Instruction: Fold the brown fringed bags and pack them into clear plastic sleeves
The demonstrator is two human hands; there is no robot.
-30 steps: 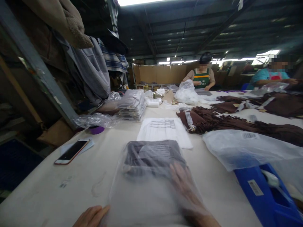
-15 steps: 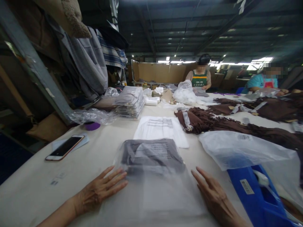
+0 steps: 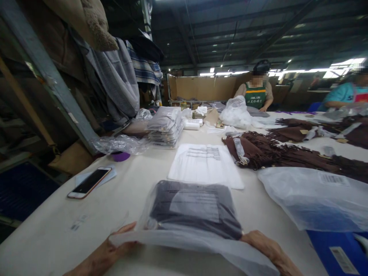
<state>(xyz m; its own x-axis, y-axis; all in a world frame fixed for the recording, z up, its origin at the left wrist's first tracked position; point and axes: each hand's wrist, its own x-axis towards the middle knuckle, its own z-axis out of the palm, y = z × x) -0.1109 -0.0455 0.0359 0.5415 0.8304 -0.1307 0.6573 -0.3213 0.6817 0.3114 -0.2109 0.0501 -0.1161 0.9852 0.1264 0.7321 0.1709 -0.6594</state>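
A clear plastic bag [image 3: 184,235] lies in front of me with a dark grey folded cloth [image 3: 163,211] inside it. Printed lines and a pale patch show on the bag's upper face. My left hand [image 3: 119,245] grips the bag's near left part, thumb on top and the other fingers hidden beneath the film. At the near right corner of the cloth, my right hand [image 3: 266,245] is closed on the bag, its fingertips partly hidden. Between both hands the loose near end of the film is raised and bent up. Just beyond lies a stack of white printed bags [image 3: 204,165].
A phone [image 3: 89,183] lies at left, near a purple tape roll [image 3: 120,156]. Behind stand stacked bagged grey cloths [image 3: 163,128]. Brown fringed scarves [image 3: 258,149] spread at right, above a plastic bag [image 3: 310,191] over a blue bin [image 3: 333,249]. Two people are across the table.
Both hands went from lying flat and spread beside the bag to gripping its near end. The film's loose end has been lifted. The view has shifted slightly left.
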